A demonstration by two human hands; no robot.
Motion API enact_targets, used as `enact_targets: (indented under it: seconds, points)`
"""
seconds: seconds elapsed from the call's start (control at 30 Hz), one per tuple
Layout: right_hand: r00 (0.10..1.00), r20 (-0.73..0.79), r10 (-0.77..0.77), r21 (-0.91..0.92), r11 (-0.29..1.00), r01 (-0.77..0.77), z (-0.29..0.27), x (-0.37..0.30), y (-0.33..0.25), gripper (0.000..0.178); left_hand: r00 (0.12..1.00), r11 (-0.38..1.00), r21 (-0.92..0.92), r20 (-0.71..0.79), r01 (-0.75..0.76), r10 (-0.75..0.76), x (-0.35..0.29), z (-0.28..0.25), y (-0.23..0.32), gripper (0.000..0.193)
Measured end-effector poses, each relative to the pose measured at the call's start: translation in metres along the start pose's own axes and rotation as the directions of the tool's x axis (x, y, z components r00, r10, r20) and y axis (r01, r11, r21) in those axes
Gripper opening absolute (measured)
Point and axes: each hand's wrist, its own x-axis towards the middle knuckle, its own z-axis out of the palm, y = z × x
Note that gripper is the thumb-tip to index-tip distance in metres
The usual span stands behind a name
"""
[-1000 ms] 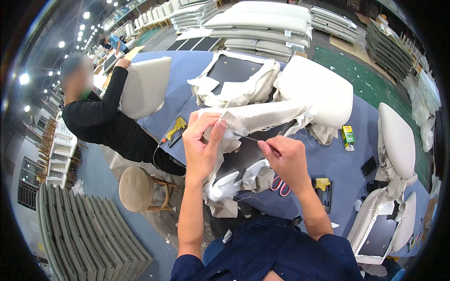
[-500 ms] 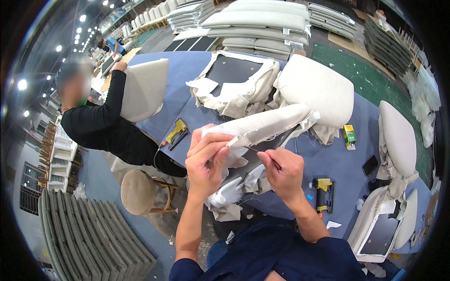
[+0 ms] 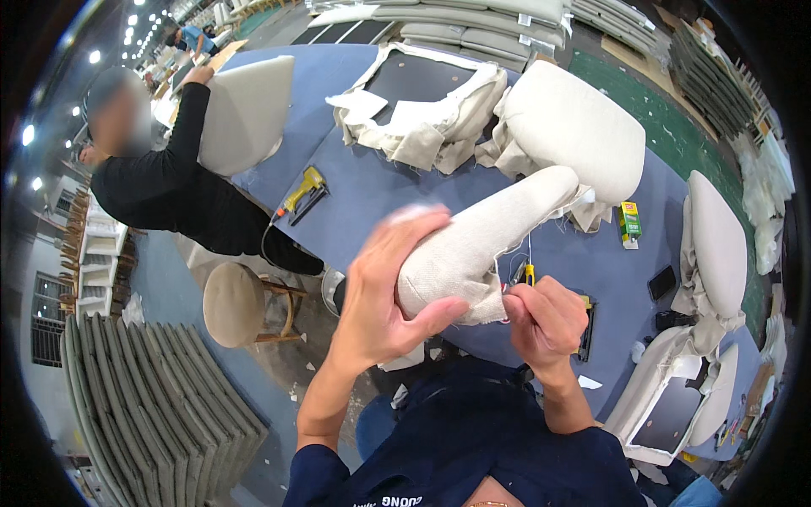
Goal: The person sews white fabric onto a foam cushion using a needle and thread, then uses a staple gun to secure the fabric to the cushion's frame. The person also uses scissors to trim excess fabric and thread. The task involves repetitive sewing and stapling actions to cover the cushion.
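Observation:
Tilted up between my hands is a beige fabric-covered seat cushion [image 3: 486, 232], with loose raw fabric edges and threads along its right side. My left hand [image 3: 384, 291] wraps round its near end, thumb below and fingers over the top; the fingertips are blurred. At the near right corner, my right hand [image 3: 547, 325] is closed in a pinch against the fabric flap [image 3: 483, 297]. A thin dark rod showed in this hand earlier; now the fingers mostly hide it. A yellow-handled tool [image 3: 530, 275] lies on the blue table just beyond my right hand.
A yellow staple gun [image 3: 306, 193] with a hose lies left on the table [image 3: 338, 228]; another [image 3: 585, 325] is partly behind my right hand. More cushions [image 3: 583, 127], a green-yellow box [image 3: 629, 224] and a phone [image 3: 662, 283] surround the work. A co-worker [image 3: 160, 186] holds a panel at left.
The cushion has turned, showing its smooth covered face and corner. My left hand has gone from pinching the fabric edge to wrapping the end. My right hand has moved slightly right and down.

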Motion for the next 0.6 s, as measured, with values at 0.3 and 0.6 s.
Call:
enact_targets:
  seconds: [0.3, 0.6]
  points:
    - [0.968, 0.224, -0.111, 0.030, 0.994, 0.107, -0.037, 0.012, -0.010, 0.019, 0.998, 0.997, -0.062, 0.038, 0.050, -0.047, -0.025, 0.020, 0.018, 0.074]
    - [0.854, 0.499, -0.144, -0.087, 0.973, 0.214, -0.072, 0.038, -0.019, 0.024, 0.995, 0.994, -0.031, 0.007, 0.102, -0.102, -0.034, 0.023, 0.030, 0.081]
